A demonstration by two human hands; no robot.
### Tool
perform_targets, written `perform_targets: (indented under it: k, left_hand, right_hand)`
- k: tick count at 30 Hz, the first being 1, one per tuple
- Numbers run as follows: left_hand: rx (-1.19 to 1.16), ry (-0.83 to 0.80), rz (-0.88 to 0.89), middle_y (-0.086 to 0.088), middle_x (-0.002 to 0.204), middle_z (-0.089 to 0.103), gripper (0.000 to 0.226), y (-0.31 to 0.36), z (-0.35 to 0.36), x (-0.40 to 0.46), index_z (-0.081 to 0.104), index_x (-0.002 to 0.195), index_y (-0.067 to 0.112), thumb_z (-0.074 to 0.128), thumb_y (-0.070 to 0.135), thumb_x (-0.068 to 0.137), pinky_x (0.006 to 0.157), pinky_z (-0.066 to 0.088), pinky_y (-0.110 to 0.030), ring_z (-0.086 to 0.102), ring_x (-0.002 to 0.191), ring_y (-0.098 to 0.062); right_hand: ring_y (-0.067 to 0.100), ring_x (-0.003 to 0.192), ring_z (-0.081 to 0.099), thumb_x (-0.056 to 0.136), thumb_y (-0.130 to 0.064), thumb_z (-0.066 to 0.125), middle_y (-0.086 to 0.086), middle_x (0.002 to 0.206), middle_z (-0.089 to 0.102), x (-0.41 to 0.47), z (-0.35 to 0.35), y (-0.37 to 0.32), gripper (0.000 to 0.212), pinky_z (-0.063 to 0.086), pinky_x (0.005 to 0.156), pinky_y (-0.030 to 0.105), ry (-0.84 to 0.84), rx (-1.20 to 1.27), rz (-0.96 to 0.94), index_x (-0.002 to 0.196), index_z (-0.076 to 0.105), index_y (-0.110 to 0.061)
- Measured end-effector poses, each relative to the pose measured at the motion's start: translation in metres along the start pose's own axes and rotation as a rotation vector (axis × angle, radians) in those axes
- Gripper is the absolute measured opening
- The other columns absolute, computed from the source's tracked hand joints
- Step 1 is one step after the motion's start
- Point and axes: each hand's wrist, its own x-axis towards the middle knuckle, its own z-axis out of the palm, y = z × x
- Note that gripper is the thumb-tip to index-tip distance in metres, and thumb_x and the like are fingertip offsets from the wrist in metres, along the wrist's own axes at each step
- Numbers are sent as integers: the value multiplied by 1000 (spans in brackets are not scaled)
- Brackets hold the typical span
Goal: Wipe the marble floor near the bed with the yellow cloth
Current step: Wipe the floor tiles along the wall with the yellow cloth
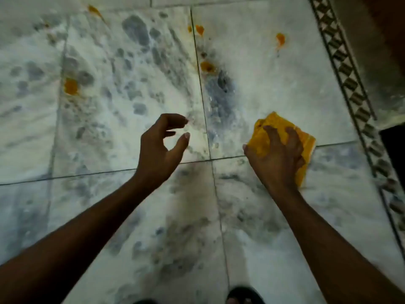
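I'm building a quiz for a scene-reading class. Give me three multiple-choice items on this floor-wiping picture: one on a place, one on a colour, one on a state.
1. Where does the patterned border strip run?
A. along the right side of the marble floor
B. along the left side
C. between the two hands

2. What colour are the small stains on the floor?
A. green
B. orange
C. black

3. What is the left hand doing?
A. gripping the yellow cloth
B. pressing flat on a tile
C. holding nothing, fingers loosely curled

Key: 1 A, the strip slants down the right edge. 2 B, each spot shows orange. 3 C, the cloth lies under the right hand alone.
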Motion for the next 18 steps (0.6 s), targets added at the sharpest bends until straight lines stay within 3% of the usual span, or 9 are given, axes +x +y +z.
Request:
perform_targets:
  k: [2,3,5,8,10,12,15,18]
  left_hand:
    - [20,-19,-48,5,126,71,31,-26,2,-1,65,126,13,70,21,96,104,55,-35,66,123,-8]
    - [29,-35,-59,6,129,70,34,-39,0,-1,64,128,15,70,24,96,106,54,-35,64,126,-7]
    - [51,-73,-94,9,132,68,39,-58,-3,0,63,131,18,69,30,94,109,51,-36,61,129,-5]
    - [56,-76,-154,8,130,68,42,-72,-9,8,63,129,19,68,34,90,108,51,-36,61,128,-6]
    - [43,-23,-224,6,127,68,44,-80,-11,6,64,127,18,66,35,86,104,51,-35,63,125,-11]
    - [36,-31,-280,3,128,68,49,-85,-12,-2,64,128,17,64,40,84,100,50,-34,63,125,-16]
    - [85,-35,-312,1,131,67,59,-91,-26,-27,62,132,16,62,50,84,103,50,-35,62,124,-16]
    - [147,47,-341,-2,133,66,60,-101,-47,-52,62,134,11,59,45,85,101,49,-30,60,120,-12]
  right_hand:
    - [47,157,10,84,-72,69,13,174,7,6,15,14,85,17,118,71,-66,-152,134,157,35,-46]
    - [50,156,10,85,-75,65,14,174,4,7,22,22,85,18,116,72,-88,-211,164,158,29,-51]
    - [55,146,25,87,-72,62,21,169,17,8,27,31,82,27,110,72,-89,-332,165,159,29,-50]
    - [55,116,52,78,-45,82,38,136,48,21,31,40,83,46,94,65,-69,-445,-4,148,46,-21]
    - [54,99,60,68,-31,91,42,113,56,32,32,40,82,55,82,60,-132,-488,-82,132,45,-6]
    - [54,90,63,73,-28,87,40,110,56,33,31,24,71,58,75,58,-178,-461,-121,127,49,-3]
    - [51,108,57,97,-37,64,28,132,46,19,27,-32,59,54,87,55,-246,-350,-208,148,45,-12]
    - [43,120,51,100,-44,59,18,136,38,3,38,-90,63,51,90,49,-349,-206,-429,157,36,-28]
